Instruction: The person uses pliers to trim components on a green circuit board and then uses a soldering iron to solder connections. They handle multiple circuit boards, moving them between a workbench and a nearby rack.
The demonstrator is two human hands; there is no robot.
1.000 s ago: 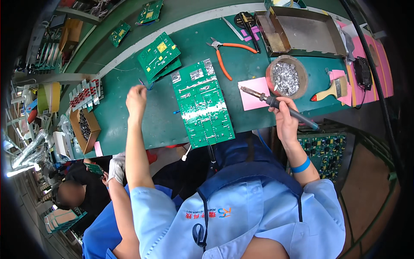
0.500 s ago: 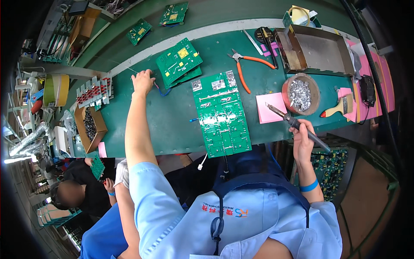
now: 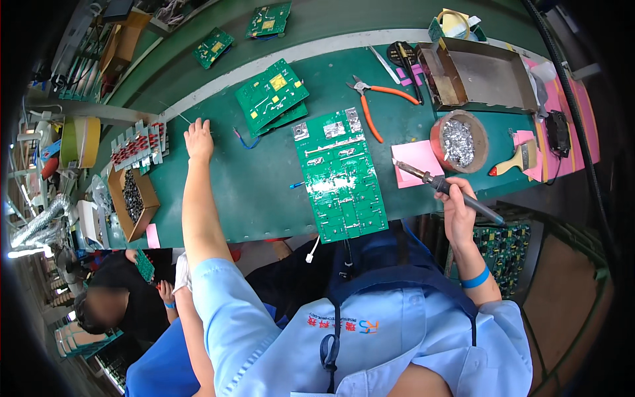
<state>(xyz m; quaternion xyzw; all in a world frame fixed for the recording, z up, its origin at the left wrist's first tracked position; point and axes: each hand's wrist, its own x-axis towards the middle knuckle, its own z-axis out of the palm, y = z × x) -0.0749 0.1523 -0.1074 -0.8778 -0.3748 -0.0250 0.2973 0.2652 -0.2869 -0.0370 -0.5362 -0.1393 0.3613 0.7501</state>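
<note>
My left hand (image 3: 198, 140) is over the left part of the green bench mat, fingertips together on a thin strand of solder wire (image 3: 177, 113) that runs off up and left. My right hand (image 3: 458, 210) grips a soldering iron (image 3: 433, 182), its tip pointing left above a pink pad (image 3: 418, 159). Between the hands lies a green circuit board (image 3: 344, 188), solder side up, with a shiny middle and a white connector lead hanging over the front edge. Stacked green boards (image 3: 271, 97) rest behind it. Right of the pad stands a round bowl (image 3: 481, 147) of silvery scraps.
Orange-handled cutters (image 3: 370, 109), tweezers (image 3: 385, 65) and a metal tray (image 3: 493, 76) sit at the back. A brush (image 3: 516, 162) lies far right. On the left are a cardboard box (image 3: 149, 198) of small dark parts and a rack of red parts (image 3: 137, 149). A co-worker (image 3: 129, 284) sits lower left.
My left hand has moved left and slightly nearer to me, the wire going with it. The soldering iron has shifted a little left, its tip now lower over the pink pad.
</note>
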